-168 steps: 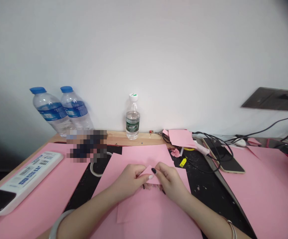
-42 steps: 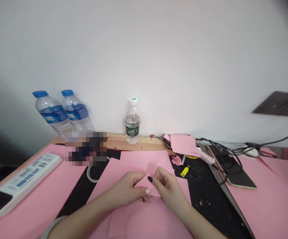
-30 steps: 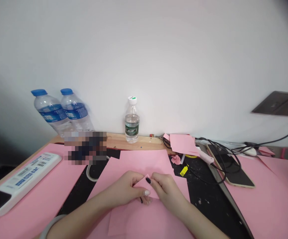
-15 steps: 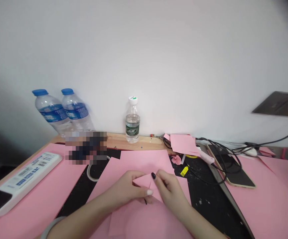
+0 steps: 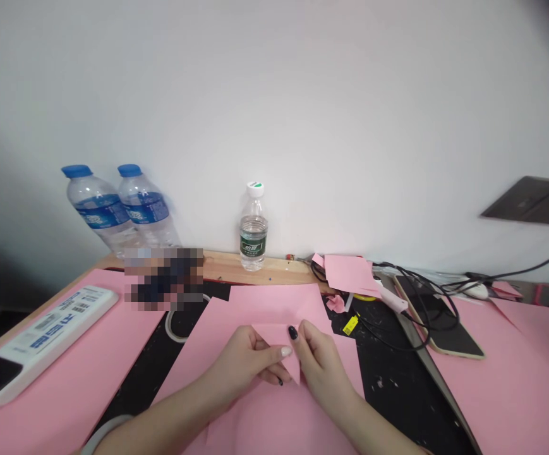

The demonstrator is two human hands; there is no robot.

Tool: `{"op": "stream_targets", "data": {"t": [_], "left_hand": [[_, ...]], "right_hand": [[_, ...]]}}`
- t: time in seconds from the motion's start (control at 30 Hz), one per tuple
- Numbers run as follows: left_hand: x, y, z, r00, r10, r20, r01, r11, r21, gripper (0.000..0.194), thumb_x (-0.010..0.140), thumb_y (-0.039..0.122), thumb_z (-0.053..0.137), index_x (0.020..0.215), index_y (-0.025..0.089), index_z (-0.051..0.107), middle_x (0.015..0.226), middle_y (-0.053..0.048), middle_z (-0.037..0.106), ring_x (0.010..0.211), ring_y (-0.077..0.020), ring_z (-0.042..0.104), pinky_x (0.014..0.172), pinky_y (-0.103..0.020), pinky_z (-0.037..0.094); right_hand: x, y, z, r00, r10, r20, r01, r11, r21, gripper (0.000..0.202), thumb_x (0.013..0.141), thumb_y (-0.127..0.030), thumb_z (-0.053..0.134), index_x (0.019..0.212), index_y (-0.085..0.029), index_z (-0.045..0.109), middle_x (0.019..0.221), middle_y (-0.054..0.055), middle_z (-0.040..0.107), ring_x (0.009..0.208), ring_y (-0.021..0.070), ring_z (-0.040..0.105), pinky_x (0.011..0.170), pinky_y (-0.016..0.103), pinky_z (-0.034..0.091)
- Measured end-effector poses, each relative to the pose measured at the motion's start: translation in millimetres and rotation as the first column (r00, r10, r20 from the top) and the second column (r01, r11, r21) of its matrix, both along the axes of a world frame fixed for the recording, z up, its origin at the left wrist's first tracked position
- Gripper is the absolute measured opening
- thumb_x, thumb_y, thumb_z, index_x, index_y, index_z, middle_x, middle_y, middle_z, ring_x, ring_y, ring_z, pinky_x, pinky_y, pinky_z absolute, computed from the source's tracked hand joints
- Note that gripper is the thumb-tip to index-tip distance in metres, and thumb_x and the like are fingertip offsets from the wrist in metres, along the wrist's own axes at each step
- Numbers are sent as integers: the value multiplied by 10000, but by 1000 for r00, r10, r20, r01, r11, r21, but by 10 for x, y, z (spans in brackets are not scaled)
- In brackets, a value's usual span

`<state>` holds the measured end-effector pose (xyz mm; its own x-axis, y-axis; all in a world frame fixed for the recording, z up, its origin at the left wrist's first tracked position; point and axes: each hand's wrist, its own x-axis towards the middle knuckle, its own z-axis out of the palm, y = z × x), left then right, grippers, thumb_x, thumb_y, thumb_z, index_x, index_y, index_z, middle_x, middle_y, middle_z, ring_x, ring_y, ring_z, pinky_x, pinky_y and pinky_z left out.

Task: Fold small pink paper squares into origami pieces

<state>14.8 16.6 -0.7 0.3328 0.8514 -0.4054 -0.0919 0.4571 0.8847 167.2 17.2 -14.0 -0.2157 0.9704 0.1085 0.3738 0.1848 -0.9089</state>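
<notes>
A small folded piece of pink paper (image 5: 274,335) is held up between both hands, one pointed corner hanging down. My left hand (image 5: 250,357) pinches it from the left, thumb on its face and the other fingers behind. On the right side my right hand (image 5: 319,360) grips its edge, the dark-nailed thumb pressed near the top. Below the hands lie larger pink sheets (image 5: 259,303) on a black mat (image 5: 392,379). The back of the folded paper and some of the fingertips are hidden.
Two blue-capped bottles (image 5: 98,212) lean at the back left, and a white-capped bottle (image 5: 254,234) stands by the wall. A white box-like device (image 5: 60,335) lies left. Cables, a phone (image 5: 445,322) and paper scraps (image 5: 349,273) are at right. A tape roll (image 5: 172,325) sits on the mat.
The folded paper has turned in my hands, and its point now hangs downward between them. My left thumb has shifted slightly up; the right hand stays nearly in place.
</notes>
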Motion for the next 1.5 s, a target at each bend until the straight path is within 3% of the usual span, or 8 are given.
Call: {"op": "stream_targets", "data": {"t": [0.17, 0.3, 0.53, 0.73, 0.87, 1.0, 1.37, 1.5], "left_hand": [[4, -2, -30, 999, -22, -26, 23, 999, 47, 327, 685, 382, 697, 578, 73, 706, 585, -128, 727, 480, -160, 626, 544, -268, 490], [-7, 0, -49, 999, -48, -10, 49, 996, 74, 320, 699, 373, 679, 566, 85, 714, 572, -118, 725, 467, -155, 622, 531, -258, 486], [-67, 57, -20, 987, -162, -24, 163, 983, 86, 297, 707, 312, 659, 499, 103, 692, 541, -105, 716, 444, -151, 618, 491, -242, 469], [-47, 44, 10, 982, -161, -97, 170, 981, 89, 278, 718, 272, 644, 510, 90, 676, 547, -110, 715, 485, -160, 644, 524, -246, 488], [-55, 47, -22, 985, -172, -17, 173, 980, 96, 189, 707, 289, 676, 666, 106, 652, 554, -68, 712, 506, -164, 661, 504, -231, 477], [-79, 66, -52, 983, -179, 53, 174, 982, 75, 279, 736, 387, 661, 787, 116, 621, 582, -66, 714, 527, -169, 673, 495, -224, 467], [-72, 59, 17, 979, -204, -7, 204, 976, 71, 278, 677, 334, 703, 530, 109, 634, 544, -85, 704, 493, -154, 637, 526, -241, 477], [-61, 50, 52, 978, -206, -24, 207, 976, 66, 229, 659, 309, 710, 564, 106, 665, 535, -78, 701, 468, -151, 619, 530, -259, 486]], "right_hand": [[-22, -6, 15, 995, 84, 49, -85, 996, 17, 321, 938, -342, 360, 649, -218, 296, 559, -62, 344, 531, 110, 306, 491, 245, 229], [-19, -17, 29, 993, 107, -40, -109, 994, -28, 317, 948, -362, 328, 671, -208, 341, 593, -49, 369, 550, 112, 327, 503, 243, 255], [56, 55, 65, 994, 93, -53, -96, 994, -49, 374, 916, -405, 402, 615, -218, 283, 550, -75, 259, 516, 100, 244, 471, 242, 198], [93, 68, 50, 993, 116, -3, -116, 993, -35, 420, 917, -417, 399, 583, -217, 238, 547, -74, 210, 515, 98, 214, 469, 252, 167], [94, 62, 70, 989, 142, -34, -144, 988, -54, 402, 940, -415, 346, 600, -210, 278, 556, -63, 280, 530, 103, 269, 489, 250, 213], [96, 52, 91, 986, 155, -64, -159, 985, -66, 380, 955, -407, 313, 631, -208, 310, 576, -53, 331, 552, 113, 305, 510, 252, 255], [81, 35, 91, 979, 189, -73, -195, 977, -90, 379, 965, -408, 282, 652, -209, 359, 587, -38, 386, 554, 127, 350, 528, 262, 296], [77, 29, 96, 979, 195, -59, -200, 976, -92, 379, 968, -411, 274, 648, -214, 319, 584, -49, 343, 551, 122, 314, 525, 261, 272]]}}
